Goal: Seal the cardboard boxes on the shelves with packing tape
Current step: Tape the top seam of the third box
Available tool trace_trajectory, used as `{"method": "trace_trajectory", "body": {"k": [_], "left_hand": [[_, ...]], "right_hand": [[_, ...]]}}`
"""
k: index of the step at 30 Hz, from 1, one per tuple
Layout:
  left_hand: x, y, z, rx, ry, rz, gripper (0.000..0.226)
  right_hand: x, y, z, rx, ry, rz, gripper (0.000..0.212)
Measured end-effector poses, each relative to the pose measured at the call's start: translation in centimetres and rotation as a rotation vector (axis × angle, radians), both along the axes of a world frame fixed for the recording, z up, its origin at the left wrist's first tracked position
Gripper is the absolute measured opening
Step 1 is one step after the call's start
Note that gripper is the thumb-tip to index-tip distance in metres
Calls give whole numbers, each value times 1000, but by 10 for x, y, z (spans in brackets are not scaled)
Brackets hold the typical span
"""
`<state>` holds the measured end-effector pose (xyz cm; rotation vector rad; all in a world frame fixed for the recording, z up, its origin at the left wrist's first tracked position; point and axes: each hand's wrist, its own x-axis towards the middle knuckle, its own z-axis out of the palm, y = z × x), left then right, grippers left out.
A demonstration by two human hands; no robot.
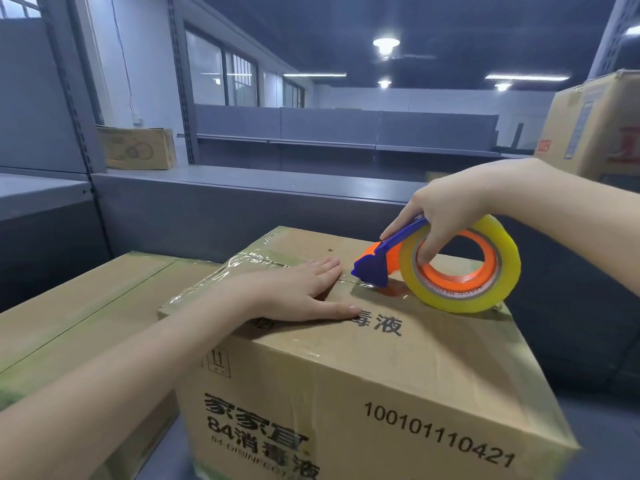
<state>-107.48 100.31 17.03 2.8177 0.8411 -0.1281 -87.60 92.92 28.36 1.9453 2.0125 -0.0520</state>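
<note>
The centre carton [363, 368] reads "84" and "1001011110421". The left hand [301, 289] lies flat and open on its top; the right hand [446, 209] is clamped on the tape dispenser [440, 265] near the carton's far right edge.

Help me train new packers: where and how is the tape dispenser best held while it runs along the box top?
Probably as the right hand does now: from above and behind. Fingers hook into the orange core of the tape dispenser, the thumb lies along the blue handle, which slants down towards the cutter head touching the cardboard box. The open ring gives purchase; the left hand lies flat ahead of the blade.
</note>
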Motion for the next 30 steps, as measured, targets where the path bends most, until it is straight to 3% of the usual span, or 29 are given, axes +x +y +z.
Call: {"method": "trace_trajectory", "body": {"k": [14,19,26,30], "left_hand": [[0,-2,2,-34,-24,31,98],[0,-2,5,-48,-12,69,100],[22,-21,21,75,134,147,110],[51,-47,18,10,95,-34,104]], "right_hand": [[29,-44,8,76,61,4,56],[69,-86,12,32,132,-83,55],[97,-106,-15,36,230,-84,56],[98,-107,-16,31,245,-92,57]]}}
